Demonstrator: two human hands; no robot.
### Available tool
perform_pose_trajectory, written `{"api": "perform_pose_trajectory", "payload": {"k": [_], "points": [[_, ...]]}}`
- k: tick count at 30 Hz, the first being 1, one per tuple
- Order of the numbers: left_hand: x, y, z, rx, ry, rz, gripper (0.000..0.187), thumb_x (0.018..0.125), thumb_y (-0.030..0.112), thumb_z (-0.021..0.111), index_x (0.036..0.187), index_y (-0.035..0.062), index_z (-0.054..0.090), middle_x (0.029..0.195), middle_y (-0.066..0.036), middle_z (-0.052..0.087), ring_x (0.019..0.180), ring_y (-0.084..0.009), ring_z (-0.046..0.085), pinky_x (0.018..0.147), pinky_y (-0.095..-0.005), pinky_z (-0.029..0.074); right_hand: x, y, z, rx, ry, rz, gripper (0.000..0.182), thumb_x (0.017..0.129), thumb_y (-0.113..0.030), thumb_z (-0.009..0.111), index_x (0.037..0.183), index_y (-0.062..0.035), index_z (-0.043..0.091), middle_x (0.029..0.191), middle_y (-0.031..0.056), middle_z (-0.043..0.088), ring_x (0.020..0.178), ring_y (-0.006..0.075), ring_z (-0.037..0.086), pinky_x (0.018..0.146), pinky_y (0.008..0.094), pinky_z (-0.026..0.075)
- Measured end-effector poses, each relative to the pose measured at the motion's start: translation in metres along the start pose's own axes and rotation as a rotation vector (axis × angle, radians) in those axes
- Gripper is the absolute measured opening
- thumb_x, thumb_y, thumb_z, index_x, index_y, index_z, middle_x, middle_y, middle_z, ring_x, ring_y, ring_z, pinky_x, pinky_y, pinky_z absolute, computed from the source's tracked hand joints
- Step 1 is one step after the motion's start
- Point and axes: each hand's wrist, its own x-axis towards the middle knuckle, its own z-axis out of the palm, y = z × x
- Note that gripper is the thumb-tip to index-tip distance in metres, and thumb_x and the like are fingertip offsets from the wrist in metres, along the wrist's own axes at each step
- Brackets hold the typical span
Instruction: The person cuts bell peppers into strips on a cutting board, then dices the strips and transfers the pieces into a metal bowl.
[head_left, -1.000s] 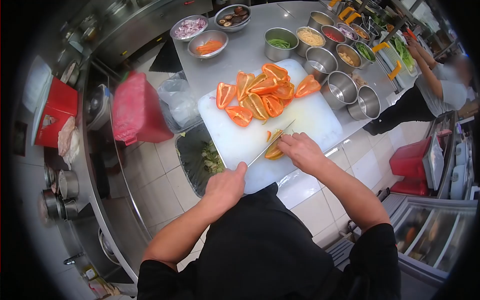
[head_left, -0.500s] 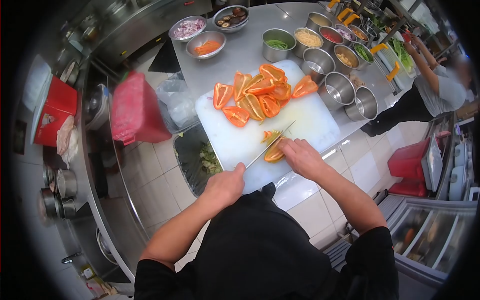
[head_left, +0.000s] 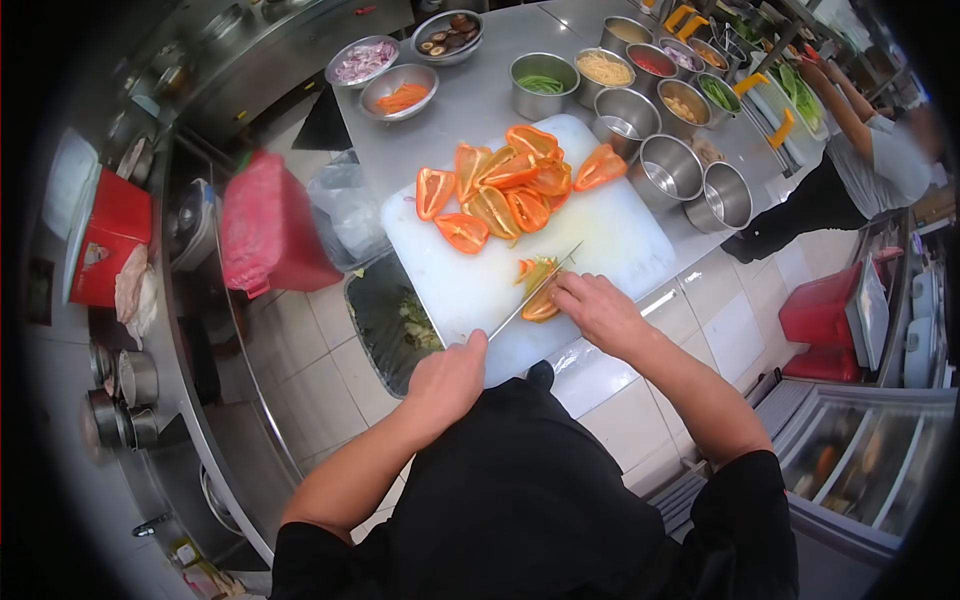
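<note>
My left hand [head_left: 450,378] is wrapped round the handle of a knife [head_left: 530,297], whose blade points up and right over the white cutting board [head_left: 430,270]. Under the fingers of my right hand [head_left: 597,312] lies an orange pepper piece [head_left: 541,303], held against the board close beside the blade. Cut strips [head_left: 536,271] rest on the blade's far side. Farther up the board sits a pile of halved orange peppers [head_left: 510,170], with one half [head_left: 600,167] apart at the right.
Steel bowls of onion [head_left: 364,61], carrot [head_left: 401,97] and mushrooms [head_left: 449,38] stand at the back left. Metal pots [head_left: 670,168] line the right. A waste bin [head_left: 375,320] adjoins the board's left. Another person [head_left: 880,160] works at the upper right.
The view has shifted slightly. More cut strips lie beside the blade, and the pepper piece under my right hand looks shorter. Both hands keep their holds.
</note>
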Motion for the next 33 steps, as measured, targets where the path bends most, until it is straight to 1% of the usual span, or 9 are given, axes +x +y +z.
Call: {"api": "perform_pose_trajectory", "payload": {"k": [3, 12, 15, 17, 21, 24, 27, 30, 33], "points": [[-0.009, 0.009, -0.019, 0.028, -0.067, -0.049, 0.018, 0.095, 0.010, 0.049, 0.110, 0.0003, 0.048, 0.088, -0.027, 0.070, 0.085, -0.0480, 0.069, 0.075, -0.0578, 0.053, -0.004, 0.002, -0.001, 0.008, 0.002, -0.020, 0.040, 0.083, 0.003, 0.060, 0.121, -0.0057, 0.058, 0.122, 0.0108, 0.057, 0.101, 0.0305, 0.059, 0.087, 0.0417, 0.048], [-0.012, 0.011, -0.019, 0.010, -0.190, -0.105, 0.018, 0.097, 0.010, 0.047, 0.111, -0.0008, 0.049, 0.088, -0.027, 0.071, 0.086, -0.0465, 0.071, 0.074, -0.0583, 0.054, -0.008, 0.002, 0.005, 0.008, 0.058, -0.013, 0.040, 0.083, 0.001, 0.060, 0.122, -0.0053, 0.059, 0.125, 0.0106, 0.057, 0.103, 0.0301, 0.060, 0.090, 0.0415, 0.049], [0.005, 0.008, -0.009, -0.012, -0.171, -0.077, 0.018, 0.097, 0.009, 0.046, 0.112, -0.0017, 0.048, 0.090, -0.028, 0.070, 0.088, -0.0476, 0.071, 0.077, -0.0581, 0.054, -0.011, 0.001, 0.007, 0.005, -0.004, 0.064, 0.037, 0.085, 0.000, 0.060, 0.122, -0.0055, 0.059, 0.126, 0.0111, 0.058, 0.104, 0.0303, 0.061, 0.092, 0.0417, 0.050], [0.008, 0.006, -0.006, -0.041, -0.192, -0.104, 0.018, 0.097, 0.009, 0.046, 0.112, -0.0019, 0.048, 0.091, -0.028, 0.070, 0.088, -0.0488, 0.070, 0.077, -0.0580, 0.053, -0.017, -0.005, 0.011, 0.030, 0.079, 0.074, 0.035, 0.083, 0.002, 0.058, 0.117, -0.0057, 0.059, 0.122, 0.0100, 0.058, 0.099, 0.0302, 0.060, 0.088, 0.0412, 0.050], [0.005, 0.010, -0.011, -0.137, -0.201, -0.147, 0.019, 0.098, 0.009, 0.046, 0.113, -0.0017, 0.047, 0.093, -0.030, 0.070, 0.088, -0.0501, 0.069, 0.078, -0.0574, 0.053, -0.020, 0.001, 0.011, 0.019, 0.106, -0.006, 0.037, 0.080, 0.005, 0.057, 0.115, -0.0058, 0.059, 0.120, 0.0096, 0.058, 0.097, 0.0306, 0.059, 0.086, 0.0415, 0.051], [-0.001, 0.012, -0.004, -0.035, -0.075, -0.060, 0.018, 0.097, 0.010, 0.047, 0.112, -0.0011, 0.047, 0.094, -0.030, 0.069, 0.085, -0.0490, 0.069, 0.076, -0.0578, 0.053, -0.017, 0.000, 0.010, 0.045, 0.117, -0.006, 0.037, 0.079, 0.005, 0.058, 0.115, -0.0057, 0.058, 0.119, 0.0099, 0.058, 0.096, 0.0313, 0.059, 0.085, 0.0420, 0.050], [-0.024, 0.018, -0.017, 0.041, -0.067, -0.037, 0.018, 0.097, 0.011, 0.047, 0.112, 0.0002, 0.047, 0.089, -0.029, 0.070, 0.081, -0.0477, 0.070, 0.072, -0.0583, 0.054, -0.016, -0.002, 0.010, 0.060, 0.149, 0.001, 0.035, 0.080, 0.004, 0.058, 0.114, -0.0057, 0.059, 0.119, 0.0105, 0.058, 0.096, 0.0317, 0.059, 0.084, 0.0420, 0.050], [-0.003, 0.007, 0.003, 0.006, -0.049, -0.006, 0.018, 0.096, 0.010, 0.048, 0.111, 0.0012, 0.048, 0.082, -0.027, 0.070, 0.078, -0.0468, 0.070, 0.068, -0.0586, 0.054, -0.011, 0.001, 0.007, 0.054, 0.054, 0.032, 0.028, 0.089, -0.002, 0.062, 0.117, -0.0052, 0.059, 0.118, 0.0119, 0.058, 0.101, 0.0323, 0.061, 0.088, 0.0424, 0.051], [-0.005, 0.014, -0.009, 0.032, -0.063, -0.016, 0.018, 0.096, 0.009, 0.047, 0.111, 0.0015, 0.048, 0.078, -0.025, 0.070, 0.079, -0.0466, 0.071, 0.069, -0.0586, 0.054, -0.015, 0.000, 0.011, 0.077, 0.095, 0.038, 0.028, 0.089, -0.001, 0.062, 0.116, -0.0049, 0.060, 0.115, 0.0121, 0.058, 0.100, 0.0326, 0.061, 0.088, 0.0431, 0.051]]}}
